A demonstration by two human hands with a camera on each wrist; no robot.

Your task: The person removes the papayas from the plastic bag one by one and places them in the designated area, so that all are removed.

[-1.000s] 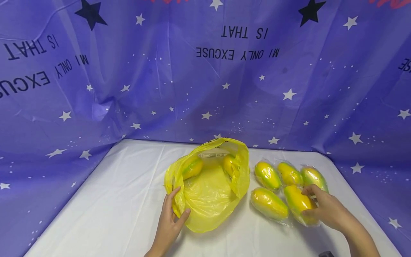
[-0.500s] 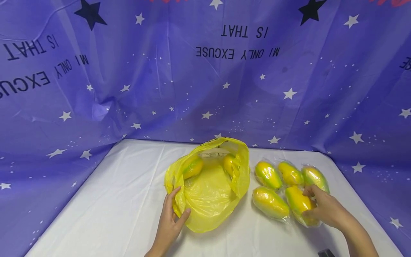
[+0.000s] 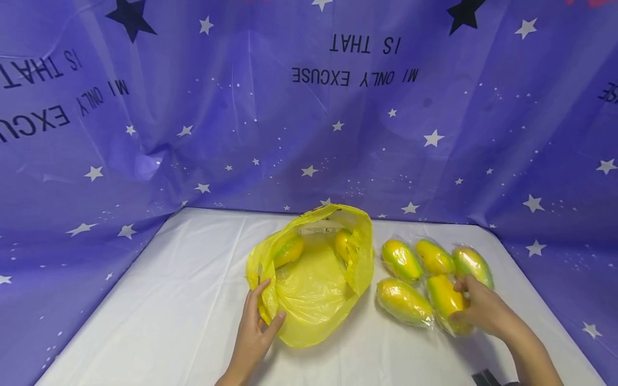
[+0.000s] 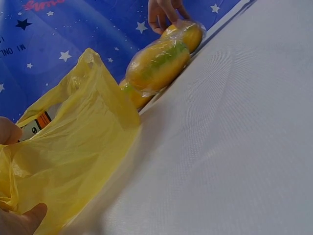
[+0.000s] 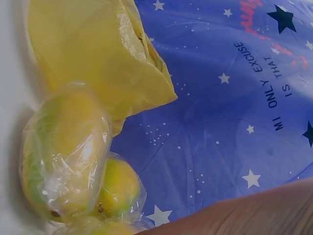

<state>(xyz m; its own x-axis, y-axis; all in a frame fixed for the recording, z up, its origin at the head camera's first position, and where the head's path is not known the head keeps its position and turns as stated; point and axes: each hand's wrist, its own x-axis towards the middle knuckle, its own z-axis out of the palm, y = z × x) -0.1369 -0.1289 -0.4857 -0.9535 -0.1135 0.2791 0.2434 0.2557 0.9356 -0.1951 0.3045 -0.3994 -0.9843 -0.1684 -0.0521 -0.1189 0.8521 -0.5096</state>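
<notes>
My left hand (image 3: pixel 257 327) holds the near left rim of a yellow plastic bag (image 3: pixel 314 300), its thumb and fingers spread along the edge. The bag's mouth gapes toward me, and two mangoes show inside, one at the left (image 3: pixel 289 250) and one at the right, partly covered by a fold. To the right of the bag, my right hand (image 3: pixel 485 308) grips a yellow-green mango (image 3: pixel 445 297) in clear wrap, thumb on the near side and fingers on the far side. In the left wrist view, the left thumb (image 4: pixel 35 215) lies against the yellow plastic.
Other wrapped mangoes lie close around the gripped one: one beside it on the left (image 3: pixel 404 302), and several behind, including one at the far right (image 3: pixel 473 265). A white cloth (image 3: pixel 183 300) covers the table. A purple star-print curtain (image 3: pixel 270 107) rises behind.
The head view has shifted slightly. Both hands keep their places, the left at the bag's rim and the right on the same mango, which has hardly moved.
</notes>
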